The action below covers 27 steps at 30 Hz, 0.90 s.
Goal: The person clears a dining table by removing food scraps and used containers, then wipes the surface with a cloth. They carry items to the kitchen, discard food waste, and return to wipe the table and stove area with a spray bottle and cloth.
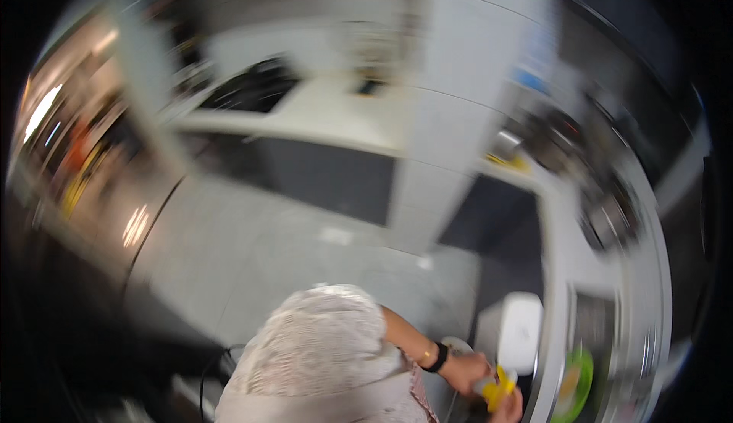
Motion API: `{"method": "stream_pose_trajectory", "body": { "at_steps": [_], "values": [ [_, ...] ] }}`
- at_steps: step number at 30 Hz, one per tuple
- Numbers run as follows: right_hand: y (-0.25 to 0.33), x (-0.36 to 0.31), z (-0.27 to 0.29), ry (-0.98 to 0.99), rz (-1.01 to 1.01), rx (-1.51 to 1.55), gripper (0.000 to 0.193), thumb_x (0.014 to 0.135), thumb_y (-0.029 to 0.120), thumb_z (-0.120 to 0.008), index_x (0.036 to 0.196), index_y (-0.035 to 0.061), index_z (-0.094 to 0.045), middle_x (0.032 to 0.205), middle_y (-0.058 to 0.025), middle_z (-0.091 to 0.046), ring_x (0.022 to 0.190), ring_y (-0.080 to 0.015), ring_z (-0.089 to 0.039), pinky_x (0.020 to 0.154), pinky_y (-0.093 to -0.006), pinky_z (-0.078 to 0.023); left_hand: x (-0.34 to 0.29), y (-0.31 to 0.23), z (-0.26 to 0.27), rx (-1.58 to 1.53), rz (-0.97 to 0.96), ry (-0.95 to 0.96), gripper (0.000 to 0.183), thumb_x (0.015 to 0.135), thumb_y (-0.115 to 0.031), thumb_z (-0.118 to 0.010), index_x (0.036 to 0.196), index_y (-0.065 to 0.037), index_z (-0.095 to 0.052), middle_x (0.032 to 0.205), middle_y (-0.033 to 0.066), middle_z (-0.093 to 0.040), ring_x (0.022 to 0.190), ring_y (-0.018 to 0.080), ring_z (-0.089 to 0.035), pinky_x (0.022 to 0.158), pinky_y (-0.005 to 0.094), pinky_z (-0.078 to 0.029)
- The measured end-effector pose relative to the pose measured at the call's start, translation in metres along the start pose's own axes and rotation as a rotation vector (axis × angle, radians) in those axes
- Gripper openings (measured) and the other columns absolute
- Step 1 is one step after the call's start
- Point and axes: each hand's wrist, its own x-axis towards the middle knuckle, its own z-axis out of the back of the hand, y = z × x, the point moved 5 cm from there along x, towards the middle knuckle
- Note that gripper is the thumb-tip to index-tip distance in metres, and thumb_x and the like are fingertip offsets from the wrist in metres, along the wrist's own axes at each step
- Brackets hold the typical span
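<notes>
Low at the right, my left hand (464,371), with a black band on its wrist, reaches across in front of my white sleeve. Close by, my right hand (508,409) is partly cut off at the lower edge, its fingers closed around a small bright yellow thing (498,389). The picture is smeared, so its kind cannot be told. My left fingertips come up to the yellow thing, but whether they grip it is unclear. Just beyond the hands is a white box-shaped container (521,331) with rounded corners.
A green round bowl (582,381) is at the sink (597,320) on the right. Dark pots (608,213) stand along that counter. A white pillar (450,95) separates it from the far counter (351,121), which carries a black hob (256,87). Grey floor tiles (244,232) stretch ahead.
</notes>
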Motion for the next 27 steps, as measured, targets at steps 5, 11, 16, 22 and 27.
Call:
{"method": "stream_pose_trajectory", "body": {
  "at_steps": [5, 11, 16, 22, 27],
  "values": [
    [-0.033, 0.033, -0.045, 0.288, 0.027, 0.091, 0.041, 0.082, 0.026, -0.058, 0.108, -0.0053, -0.052, 0.101, -0.0146, -0.059, 0.090, -0.0236, -0.055, 0.081, -0.0337, -0.044, -0.058, 0.019, 0.058, 0.127, 0.249, -0.420, 0.041, 0.054, -0.019, -0.065, 0.089, 0.000, -0.056, 0.070, 0.0177, -0.057, 0.071, 0.0335, -0.056, 0.071, 0.0375, -0.041],
    [-0.068, 0.023, -0.079, 0.273, -0.055, 0.149, 0.042, 0.082, 0.026, -0.058, 0.109, -0.0054, -0.052, 0.103, -0.0157, -0.058, 0.093, -0.0249, -0.054, 0.083, -0.0356, -0.042, -0.156, 0.001, 0.127, 0.248, 0.561, -0.727, 0.046, 0.053, -0.016, -0.066, 0.093, 0.004, -0.055, 0.072, 0.0211, -0.058, 0.074, 0.0349, -0.058, 0.068, 0.0392, -0.047],
    [-0.107, 0.013, -0.073, 0.142, -0.154, 0.259, 0.043, 0.082, 0.027, -0.057, 0.110, -0.0054, -0.052, 0.104, -0.0166, -0.058, 0.095, -0.0260, -0.054, 0.086, -0.0372, -0.041, -0.227, -0.007, 0.161, 0.366, 0.716, -0.925, 0.054, 0.056, -0.019, -0.066, 0.102, 0.005, -0.053, 0.084, 0.0226, -0.060, 0.082, 0.0357, -0.059, 0.074, 0.0378, -0.048],
    [-0.179, -0.003, -0.025, -0.115, -0.271, 0.454, 0.044, 0.082, 0.027, -0.057, 0.110, -0.0054, -0.051, 0.105, -0.0176, -0.057, 0.098, -0.0273, -0.053, 0.088, -0.0391, -0.040, -0.293, -0.003, 0.178, 0.480, 0.859, -1.181, 0.049, 0.059, -0.021, -0.066, 0.102, 0.000, -0.054, 0.089, 0.0187, -0.061, 0.086, 0.0319, -0.059, 0.078, 0.0355, -0.047],
    [-0.230, -0.016, 0.010, -0.299, -0.350, 0.800, 0.044, 0.082, 0.028, -0.057, 0.111, -0.0055, -0.051, 0.107, -0.0185, -0.057, 0.100, -0.0284, -0.052, 0.090, -0.0407, -0.038, -0.326, -0.006, 0.196, 0.260, 0.907, -1.204, 0.045, 0.059, -0.020, -0.066, 0.098, -0.001, -0.055, 0.088, 0.0161, -0.062, 0.086, 0.0300, -0.059, 0.078, 0.0344, -0.046]
  ]
}}
